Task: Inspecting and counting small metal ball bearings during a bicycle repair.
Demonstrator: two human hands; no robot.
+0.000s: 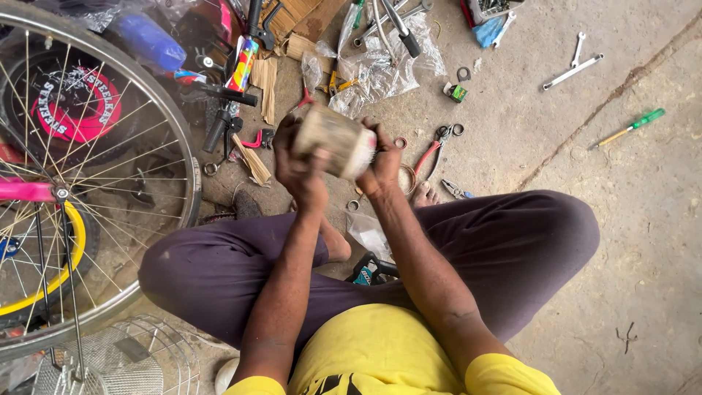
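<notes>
Pale, blurred cylinder (335, 140), can- or roll-shaped, held up in front of the chest, above the knees and clear of the floor; exact kind not readable through the blur. Lifted to that height probably for close work or a close look, with both hands sharing the load.

Left hand (301, 170) closed around the near and left end of the cylinder, fingers wrapped over the top, wrist bent upward. Right hand (383, 162) closed on the right end, thumb side toward the camera, fingers pressed to the white end face. Forearms rising from the lap and converging, elbows tucked near the yellow shirt (380, 351). Seated cross-legged on the floor (629, 219), a bare foot (425, 194) just showing past the right wrist.

Tools scattered within arm's reach, likely for ease of picking up: red-handled pliers (436, 150) just beside the right hand, a second pair (303, 99) beyond the left, a green-handled screwdriver (630, 127) and spanners (572, 67) well apart to the right. Clear plastic bags (384, 66) heaped beyond the cylinder. Spoked bicycle wheel (88, 183) standing at the left, a wire fan guard (121, 358) below it.
</notes>
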